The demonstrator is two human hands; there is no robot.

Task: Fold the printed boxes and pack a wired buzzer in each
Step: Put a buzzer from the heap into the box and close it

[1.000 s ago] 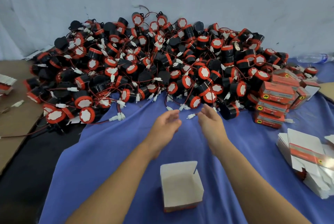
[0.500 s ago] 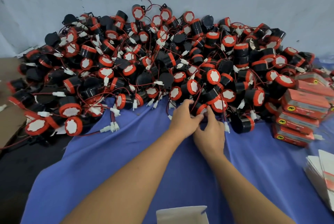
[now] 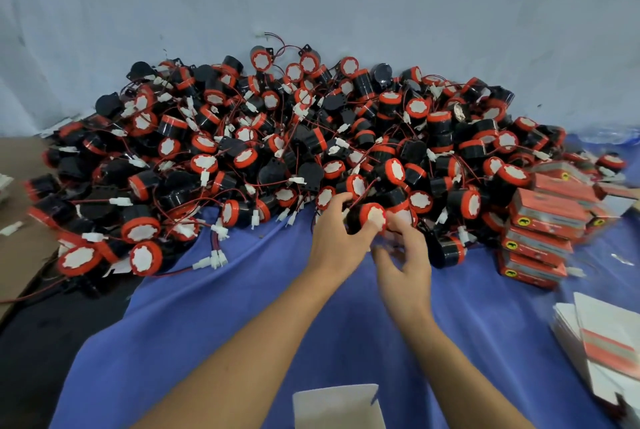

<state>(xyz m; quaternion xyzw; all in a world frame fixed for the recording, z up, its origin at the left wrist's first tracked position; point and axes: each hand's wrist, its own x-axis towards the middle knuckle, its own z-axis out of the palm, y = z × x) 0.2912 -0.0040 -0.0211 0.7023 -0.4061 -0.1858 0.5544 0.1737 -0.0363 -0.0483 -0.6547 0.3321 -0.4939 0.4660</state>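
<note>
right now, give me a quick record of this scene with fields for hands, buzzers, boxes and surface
pile: black and red wired buzzers, heaped across the back
left hand: grips one buzzer at the pile's near edge
right hand: beside that buzzer, fingers curled, blurred; hold unclear
open box: white, cut off by the bottom edge
closed boxes: red, stacked right of the pile
flat boxes: unfolded, far right
surface: blue cloth
</note>
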